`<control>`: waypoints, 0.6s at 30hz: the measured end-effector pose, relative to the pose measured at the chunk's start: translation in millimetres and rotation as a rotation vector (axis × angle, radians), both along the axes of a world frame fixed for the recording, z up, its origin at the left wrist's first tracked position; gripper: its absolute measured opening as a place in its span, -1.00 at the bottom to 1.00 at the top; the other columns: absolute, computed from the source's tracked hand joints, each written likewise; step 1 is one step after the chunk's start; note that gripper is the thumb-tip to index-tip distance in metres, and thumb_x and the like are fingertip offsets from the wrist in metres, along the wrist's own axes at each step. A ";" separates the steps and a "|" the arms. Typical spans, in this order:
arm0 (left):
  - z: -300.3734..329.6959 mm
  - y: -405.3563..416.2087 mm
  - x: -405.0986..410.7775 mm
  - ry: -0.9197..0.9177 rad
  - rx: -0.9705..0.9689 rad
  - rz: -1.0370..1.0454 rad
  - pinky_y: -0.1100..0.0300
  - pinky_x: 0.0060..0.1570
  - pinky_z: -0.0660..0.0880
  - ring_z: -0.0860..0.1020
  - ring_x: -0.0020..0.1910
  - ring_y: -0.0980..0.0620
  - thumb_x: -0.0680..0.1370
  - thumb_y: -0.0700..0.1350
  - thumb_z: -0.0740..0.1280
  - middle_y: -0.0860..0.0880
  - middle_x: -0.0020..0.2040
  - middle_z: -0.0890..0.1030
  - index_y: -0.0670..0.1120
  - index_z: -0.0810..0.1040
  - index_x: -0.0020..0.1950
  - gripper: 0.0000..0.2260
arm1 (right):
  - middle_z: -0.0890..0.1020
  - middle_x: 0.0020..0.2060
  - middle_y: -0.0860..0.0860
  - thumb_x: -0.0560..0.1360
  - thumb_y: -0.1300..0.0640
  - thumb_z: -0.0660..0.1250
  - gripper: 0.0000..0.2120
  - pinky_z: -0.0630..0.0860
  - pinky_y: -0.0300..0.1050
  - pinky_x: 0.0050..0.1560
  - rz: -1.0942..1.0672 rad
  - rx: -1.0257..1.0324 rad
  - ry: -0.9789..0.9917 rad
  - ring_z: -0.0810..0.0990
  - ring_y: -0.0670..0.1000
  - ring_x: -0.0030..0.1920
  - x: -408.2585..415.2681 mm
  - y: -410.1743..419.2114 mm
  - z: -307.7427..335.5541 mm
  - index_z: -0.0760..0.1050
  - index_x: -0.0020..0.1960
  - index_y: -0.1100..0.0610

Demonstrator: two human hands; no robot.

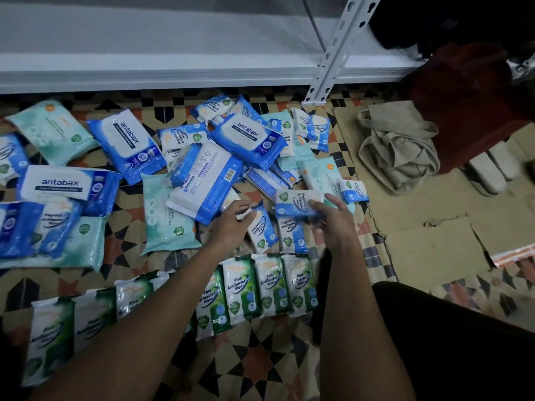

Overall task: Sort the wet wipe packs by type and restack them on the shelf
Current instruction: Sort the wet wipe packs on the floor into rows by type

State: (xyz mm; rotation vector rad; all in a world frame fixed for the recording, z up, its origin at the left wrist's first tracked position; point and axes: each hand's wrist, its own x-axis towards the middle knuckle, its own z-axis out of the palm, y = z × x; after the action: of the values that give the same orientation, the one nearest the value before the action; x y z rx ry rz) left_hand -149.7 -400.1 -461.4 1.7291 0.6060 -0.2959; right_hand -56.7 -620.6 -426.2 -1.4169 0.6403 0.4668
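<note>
Wet wipe packs lie scattered on a patterned floor below a white shelf [173, 39]. My right hand [333, 224] holds a small blue-and-white fragrance-free antibacterial pack [295, 202] just above the floor. My left hand [231, 224] reaches over another small blue pack [262, 231], fingers curled at its top edge; whether it grips is unclear. Beside that one lies a second small blue pack [292, 235]. A row of green pine packs [269, 285] runs along the near side. Large blue antabax packs [249, 136] and pale teal packs [165, 218] lie mixed further back.
A white perforated shelf post [333, 53] stands at the back right. A beige cloth bag [399, 146] and a dark red bag [469, 99] sit on flattened cardboard [434, 241] to the right. My dark-clad knee [448, 328] fills the lower right.
</note>
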 end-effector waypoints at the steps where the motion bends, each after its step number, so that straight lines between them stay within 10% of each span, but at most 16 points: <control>1: -2.4 -1.4 0.8 0.003 -0.013 0.015 0.05 0.04 0.57 0.59 0.20 -0.05 0.63 0.08 0.33 0.01 0.35 0.54 0.12 0.45 0.35 -0.71 | 0.68 -0.08 0.19 0.46 0.28 0.52 -0.54 0.49 -0.13 -0.33 -0.046 0.016 -0.026 0.62 0.06 -0.20 1.3 0.1 -0.7 0.43 0.29 0.21; 6: -13.9 -9.1 4.0 0.047 -0.025 -0.035 -0.04 0.14 0.52 0.58 0.11 -0.15 0.62 0.00 0.37 -0.18 0.38 0.50 0.10 0.37 0.45 -0.59 | 0.66 -0.16 0.13 0.52 0.14 0.49 -0.77 0.55 -0.16 -0.39 -0.040 -0.139 -0.143 0.65 0.04 -0.24 6.5 3.8 -12.8 0.50 0.07 0.17; 10: -24.6 -12.7 7.3 0.067 0.109 -0.148 0.06 0.39 0.32 0.32 0.51 -0.14 0.61 -0.18 0.39 -0.08 0.55 0.33 0.02 0.30 0.54 -0.46 | 0.66 -0.04 0.10 0.56 0.03 0.44 -0.84 0.54 -0.08 -0.19 0.340 -0.470 -0.232 0.56 0.02 -0.22 0.6 12.4 -35.0 0.58 0.03 0.11; 18: -33.3 -15.1 8.9 0.058 0.186 -0.358 -0.11 0.42 0.36 0.29 0.48 -0.17 0.57 -0.21 0.41 0.04 0.58 0.08 0.15 0.12 0.62 -0.27 | 0.52 0.34 0.07 0.46 0.09 0.55 -0.38 0.50 -0.06 0.18 0.373 -0.587 -0.261 0.49 -0.01 0.23 -15.7 33.7 -37.1 0.40 0.45 0.07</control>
State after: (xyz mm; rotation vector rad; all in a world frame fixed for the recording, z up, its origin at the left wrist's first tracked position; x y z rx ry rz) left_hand -140.7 -415.2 -494.8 2.0137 0.3710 -0.5566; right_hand -72.3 -586.9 -463.3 -2.1335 0.3030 0.3870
